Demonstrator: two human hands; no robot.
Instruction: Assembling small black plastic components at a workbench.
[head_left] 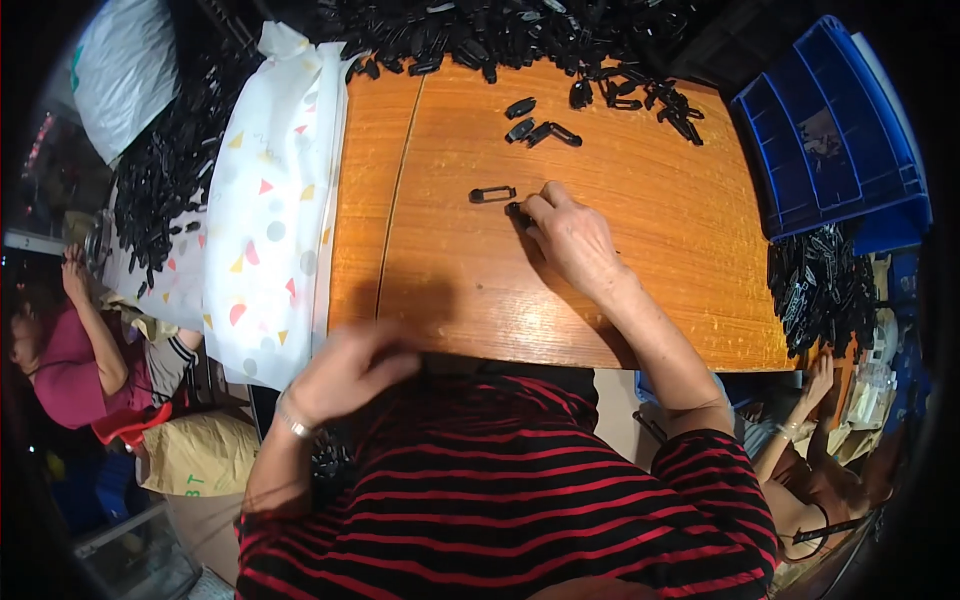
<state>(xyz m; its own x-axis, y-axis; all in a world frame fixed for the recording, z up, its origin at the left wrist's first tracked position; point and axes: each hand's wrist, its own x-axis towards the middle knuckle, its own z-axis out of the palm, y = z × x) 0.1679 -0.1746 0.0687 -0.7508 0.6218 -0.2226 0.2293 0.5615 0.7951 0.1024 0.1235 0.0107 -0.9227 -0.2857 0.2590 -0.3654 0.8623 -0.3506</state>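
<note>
My right hand [578,240] is over the middle of the wooden table, fingers closed in a pinch on a small black plastic part [515,211], mostly hidden beneath them. Just beyond lies a black oblong frame-shaped piece [493,195] with an open slot. Farther off rest a dark oval piece [520,107], a second oval piece [520,129] and an elongated black piece [556,133]. Near the front edge, my left hand [345,375] is smeared by motion; whether it holds anything does not show.
A large heap of black parts [480,30] lines the table's [480,290] far side. White patterned sheeting [275,200] borders the left. At right, a blue bin [835,130] stands above another pile [822,290]. Co-workers sit at left [85,360] and right [815,470].
</note>
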